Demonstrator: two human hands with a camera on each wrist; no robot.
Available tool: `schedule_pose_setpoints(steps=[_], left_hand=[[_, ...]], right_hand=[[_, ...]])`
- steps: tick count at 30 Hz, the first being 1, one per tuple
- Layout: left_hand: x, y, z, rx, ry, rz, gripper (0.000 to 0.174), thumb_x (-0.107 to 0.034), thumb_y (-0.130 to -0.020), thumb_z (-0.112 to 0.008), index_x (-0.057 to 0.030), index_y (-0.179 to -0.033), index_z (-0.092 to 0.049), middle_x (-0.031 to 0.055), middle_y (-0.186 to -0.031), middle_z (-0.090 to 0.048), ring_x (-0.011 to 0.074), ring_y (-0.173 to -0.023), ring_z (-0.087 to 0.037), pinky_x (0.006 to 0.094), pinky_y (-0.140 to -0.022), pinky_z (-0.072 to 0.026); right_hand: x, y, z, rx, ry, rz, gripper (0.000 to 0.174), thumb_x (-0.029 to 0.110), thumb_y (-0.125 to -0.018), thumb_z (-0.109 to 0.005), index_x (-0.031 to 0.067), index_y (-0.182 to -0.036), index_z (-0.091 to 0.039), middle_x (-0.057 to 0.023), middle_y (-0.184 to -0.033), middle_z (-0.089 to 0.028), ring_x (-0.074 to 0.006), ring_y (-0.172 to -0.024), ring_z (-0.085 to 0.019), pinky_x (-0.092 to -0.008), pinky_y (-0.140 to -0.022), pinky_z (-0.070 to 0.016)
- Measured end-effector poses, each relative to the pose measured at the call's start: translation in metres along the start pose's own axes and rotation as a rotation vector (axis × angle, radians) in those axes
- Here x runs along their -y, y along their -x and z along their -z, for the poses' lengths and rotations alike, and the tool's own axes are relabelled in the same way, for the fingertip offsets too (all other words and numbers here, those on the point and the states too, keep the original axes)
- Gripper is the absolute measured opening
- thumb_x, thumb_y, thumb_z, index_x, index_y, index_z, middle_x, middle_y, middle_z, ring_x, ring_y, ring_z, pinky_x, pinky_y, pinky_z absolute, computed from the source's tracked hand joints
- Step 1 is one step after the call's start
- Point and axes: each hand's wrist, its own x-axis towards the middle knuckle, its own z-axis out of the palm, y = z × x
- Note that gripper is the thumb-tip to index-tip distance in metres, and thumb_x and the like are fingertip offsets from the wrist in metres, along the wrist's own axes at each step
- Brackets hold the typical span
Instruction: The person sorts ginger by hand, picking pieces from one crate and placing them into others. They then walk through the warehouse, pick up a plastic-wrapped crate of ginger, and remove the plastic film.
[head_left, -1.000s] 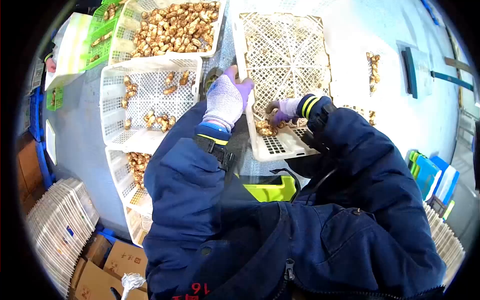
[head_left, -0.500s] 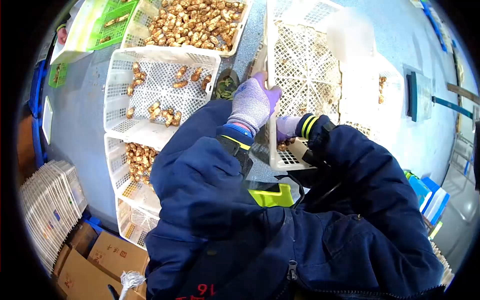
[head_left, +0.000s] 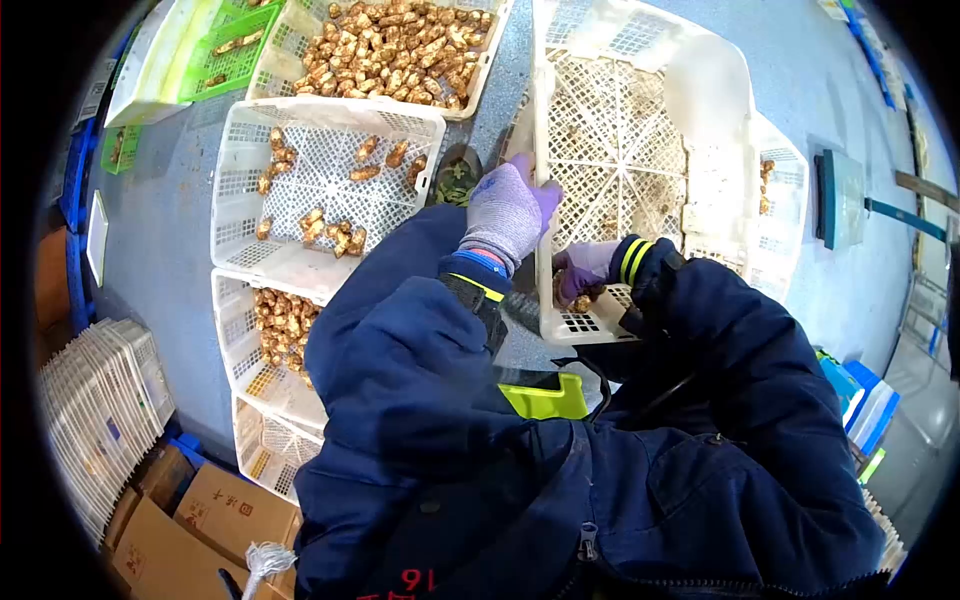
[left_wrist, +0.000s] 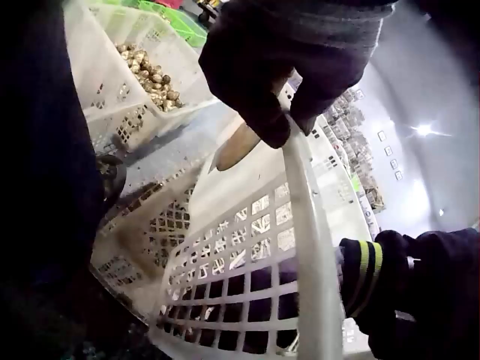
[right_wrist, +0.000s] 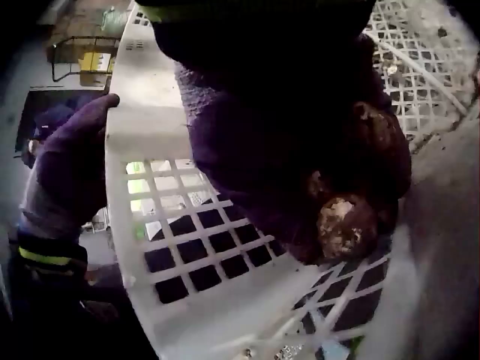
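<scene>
My gloved left hand [head_left: 512, 215] grips the left rim of a white lattice crate [head_left: 541, 100], fingers and thumb hooked over it. The left wrist view has the same hand [left_wrist: 289, 82] pinching the rim [left_wrist: 304, 195]. Inside the crate's near end, my gloved right hand [head_left: 585, 270] curls round a few brown-and-cream mushrooms [head_left: 582, 300]. A round mushroom [right_wrist: 346, 226] with a pale patch shows under its fingers in the right wrist view, low against the crate wall; the palm hides the others. Dirt marks the crate's floor [head_left: 620, 150].
To the left, one crate [head_left: 330, 265] has scattered mushrooms, another [head_left: 455, 112] is heaped, and a third [head_left: 230, 320] holds a pile. A further crate [head_left: 795, 210] stands right. Stacked white trays [head_left: 100, 420] and cardboard boxes [head_left: 225, 505] lie lower left.
The crate's left side has come up, held by my left hand, and its wall stands higher in view. My right hand now covers most of the mushrooms at the near end. The head view has shifted.
</scene>
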Motion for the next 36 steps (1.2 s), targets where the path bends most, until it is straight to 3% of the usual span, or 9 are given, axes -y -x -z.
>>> schedule_pose_setpoints(steps=[5, 9, 13, 17, 19, 26, 29, 33, 36], left_hand=[[-0.006, 0.0, 0.005, -0.092, -0.141, -0.032, 0.042, -0.031, -0.08, -0.061, -0.0024, -0.111, -0.058, 0.0218, -0.101, -0.063, 0.0327, -0.091, -0.062, 0.0379, -0.082, -0.0475], [-0.029, 0.001, 0.006, -0.569, 0.063, -0.527, 0.035, -0.022, -0.086, -0.056, 0.0004, -0.113, -0.056, 0.0201, -0.102, -0.062, 0.0338, -0.092, -0.061, 0.0395, -0.085, -0.0465], [-0.088, 0.091, 0.015, 0.164, 0.769, -0.277, 0.048, -0.034, -0.088, -0.058, 0.0038, -0.117, -0.053, 0.0141, -0.106, -0.06, 0.0183, -0.094, -0.059, 0.0285, -0.075, -0.0506], [-0.109, 0.169, -0.021, 0.358, 1.016, -0.247, 0.047, -0.02, -0.087, -0.061, 0.002, -0.126, -0.046, 0.009, -0.107, -0.057, 0.0158, -0.092, -0.059, 0.0272, -0.076, -0.0515], [-0.11, 0.189, -0.025, 0.467, 1.164, -0.189, 0.041, -0.013, -0.088, -0.059, 0.0006, -0.124, -0.048, 0.0086, -0.105, -0.058, 0.0158, -0.09, -0.06, 0.0291, -0.08, -0.0515], [-0.099, 0.233, -0.039, 0.812, 1.159, -0.239, 0.046, -0.026, -0.091, -0.048, -0.004, -0.131, -0.041, 0.0112, -0.11, -0.058, 0.0241, -0.096, -0.06, 0.0363, -0.081, -0.0504], [-0.105, 0.249, -0.042, 0.845, 1.103, -0.273, 0.049, -0.027, -0.092, -0.046, -0.0029, -0.134, -0.037, 0.0136, -0.111, -0.057, 0.0262, -0.098, -0.059, 0.0379, -0.083, -0.0501], [-0.112, 0.269, -0.048, 0.871, 1.184, -0.249, 0.055, -0.036, -0.092, -0.048, -0.0004, -0.132, -0.036, 0.0168, -0.113, -0.055, 0.0288, -0.102, -0.057, 0.0408, -0.085, -0.0502], [-0.117, 0.27, -0.051, 0.894, 1.199, -0.204, 0.055, -0.043, -0.092, -0.048, -0.0029, -0.129, -0.042, 0.0149, -0.112, -0.057, 0.0276, -0.104, -0.057, 0.043, -0.085, -0.0493]], right_hand=[[0.003, 0.046, 0.016, -0.117, -0.152, 0.164, 0.053, 0.01, -0.073, -0.067, 0.0086, -0.123, -0.053, -0.0003, -0.074, -0.059, -0.008, -0.058, -0.055, -0.0211, -0.047, -0.0444], [0.022, 0.124, -0.007, -0.498, -0.473, 0.59, 0.056, 0.012, -0.075, -0.068, 0.0042, -0.126, -0.048, -0.0033, -0.085, -0.062, -0.0092, -0.068, -0.056, -0.0204, -0.058, -0.0462], [0.049, 0.209, -0.071, -0.762, -0.811, 0.939, 0.061, 0.005, -0.074, -0.069, -0.0011, -0.128, -0.042, -0.0092, -0.094, -0.062, -0.0126, -0.074, -0.06, -0.0226, -0.064, -0.0502], [0.039, 0.218, -0.128, -1.435, -0.274, 0.942, 0.055, 0.012, -0.077, -0.067, 0.0031, -0.127, -0.046, -0.0146, -0.115, -0.057, -0.0217, -0.104, -0.057, -0.0314, -0.087, -0.048], [0.033, 0.224, -0.156, -1.474, -0.318, 0.991, 0.053, 0.015, -0.078, -0.065, 0.0058, -0.127, -0.048, -0.0139, -0.113, -0.057, -0.0205, -0.104, -0.057, -0.0314, -0.087, -0.0463], [-0.016, 0.261, -0.226, -0.871, -1.113, 1.442, 0.038, 0.022, -0.083, -0.055, -0.0005, -0.113, -0.057, -0.0093, -0.096, -0.063, -0.0167, -0.085, -0.061, -0.0265, -0.076, -0.0504], [-0.035, 0.261, -0.238, -0.793, -1.279, 1.399, 0.033, 0.025, -0.084, -0.055, 0.0016, -0.106, -0.06, -0.0091, -0.091, -0.064, -0.0178, -0.077, -0.063, -0.0263, -0.069, -0.0519], [-0.03, 0.274, -0.266, -0.855, -1.332, 1.474, 0.032, 0.028, -0.082, -0.057, 0.0028, -0.102, -0.06, -0.0081, -0.086, -0.064, -0.0163, -0.07, -0.062, -0.0243, -0.061, -0.0512], [-0.044, 0.263, -0.256, -1.187, -0.987, 1.293, 0.032, 0.027, -0.082, -0.059, 0.0017, -0.101, -0.061, -0.007, -0.082, -0.063, -0.0142, -0.068, -0.06, -0.0239, -0.06, -0.0492]])
